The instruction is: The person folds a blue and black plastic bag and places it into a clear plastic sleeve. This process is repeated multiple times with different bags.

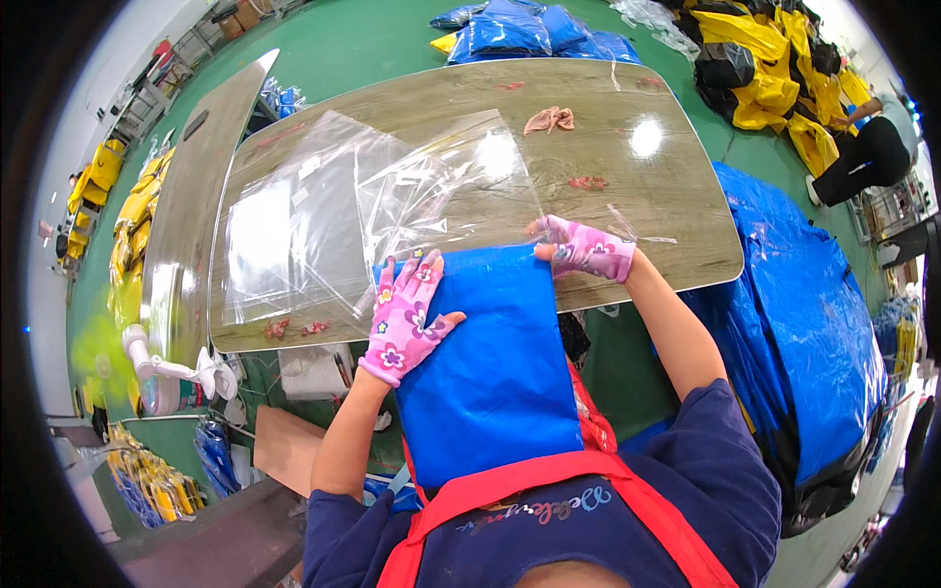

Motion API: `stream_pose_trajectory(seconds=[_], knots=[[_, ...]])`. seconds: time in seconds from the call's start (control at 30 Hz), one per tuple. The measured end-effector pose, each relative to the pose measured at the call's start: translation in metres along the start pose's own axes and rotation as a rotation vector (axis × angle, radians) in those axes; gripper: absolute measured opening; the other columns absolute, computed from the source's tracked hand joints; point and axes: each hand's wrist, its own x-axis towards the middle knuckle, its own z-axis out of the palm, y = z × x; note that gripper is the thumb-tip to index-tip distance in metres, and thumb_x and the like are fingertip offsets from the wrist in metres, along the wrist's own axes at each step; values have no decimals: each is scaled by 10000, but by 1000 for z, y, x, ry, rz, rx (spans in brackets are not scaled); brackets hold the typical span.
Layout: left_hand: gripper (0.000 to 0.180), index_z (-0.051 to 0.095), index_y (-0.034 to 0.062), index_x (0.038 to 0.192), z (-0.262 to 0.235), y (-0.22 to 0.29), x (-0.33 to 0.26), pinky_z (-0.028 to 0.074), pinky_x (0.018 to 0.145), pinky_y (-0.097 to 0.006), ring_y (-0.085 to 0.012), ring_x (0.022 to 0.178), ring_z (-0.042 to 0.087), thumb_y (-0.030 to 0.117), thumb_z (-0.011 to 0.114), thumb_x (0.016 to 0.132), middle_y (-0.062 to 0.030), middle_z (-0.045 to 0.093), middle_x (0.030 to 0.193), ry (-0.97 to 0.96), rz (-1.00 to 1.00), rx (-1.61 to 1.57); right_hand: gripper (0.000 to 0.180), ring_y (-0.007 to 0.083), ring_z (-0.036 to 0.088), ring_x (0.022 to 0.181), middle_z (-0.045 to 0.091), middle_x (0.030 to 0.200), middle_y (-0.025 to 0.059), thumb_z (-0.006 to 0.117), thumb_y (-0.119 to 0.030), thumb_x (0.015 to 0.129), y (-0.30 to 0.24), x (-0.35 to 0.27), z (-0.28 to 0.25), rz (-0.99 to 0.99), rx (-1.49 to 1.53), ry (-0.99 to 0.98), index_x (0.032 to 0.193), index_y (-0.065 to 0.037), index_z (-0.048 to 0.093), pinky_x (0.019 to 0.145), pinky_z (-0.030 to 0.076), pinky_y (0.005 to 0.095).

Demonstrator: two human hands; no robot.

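Note:
A folded blue plastic-fabric piece (485, 363) stretches from my body onto the table's near edge. My left hand (407, 314), in a pink flowered fingerless glove, lies on its left side with the fingers stretched out and the thumb apart. At the far right corner, my right hand (583, 250), in a matching glove, closes thumb and fingers on the blue piece. Its fingertips are slightly blurred and also touch the near edge of a clear plastic bag (431, 201). The bag lies flat just beyond the blue piece, over more clear bags (274, 255) to the left.
The wood-patterned table (676, 216) carries a brownish cloth scrap (549, 120). A large blue bundle (823, 333) stands at its right. Blue packages (520, 34) and yellow-black bundles (765, 78) lie beyond. A person (872, 147) bends at the far right. A white fan (142, 358) stands left.

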Motion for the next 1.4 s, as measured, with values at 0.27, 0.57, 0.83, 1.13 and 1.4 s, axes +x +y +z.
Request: stream_pose_trajectory(seconds=[0.27,0.57,0.83,1.13,1.4], knots=[[696,444,19,1380,9,-2,-3,174,1159,-499,-353,1357,368,461,609,869,-146,433,1453,6,-27,78,471,105,536,659,577,760,-8,786,-424,778,4,27,-6,220,-252,-122,995,-29,651,584,418,260],[656,460,34,1370,8,-6,-20,224,1148,-481,-338,1345,393,342,685,836,-141,450,1439,115,-70,-42,409,142,605,696,640,738,28,509,-417,976,55,16,33,-172,-638,376,915,-30,626,646,486,349],[622,514,50,1319,12,-5,-24,274,1126,-479,-345,1298,441,365,704,818,-124,506,1391,160,-81,-95,372,120,615,636,672,788,52,561,-376,957,25,-37,-5,196,-193,-285,1035,-25,654,559,494,262],[397,610,-18,1154,6,-58,-42,448,958,-338,-246,1087,582,286,644,901,-105,630,1182,423,-664,-722,544,154,575,1038,617,1149,85,746,-244,840,7,-10,95,-219,266,229,1275,-3,524,916,484,296],[767,362,-1,1412,-2,14,-89,456,938,-364,-203,1121,530,232,775,809,-132,534,1287,4,-658,-1252,760,215,549,1149,558,1281,118,785,-209,803,62,-101,111,-35,317,158,1416,-17,379,987,453,343]])
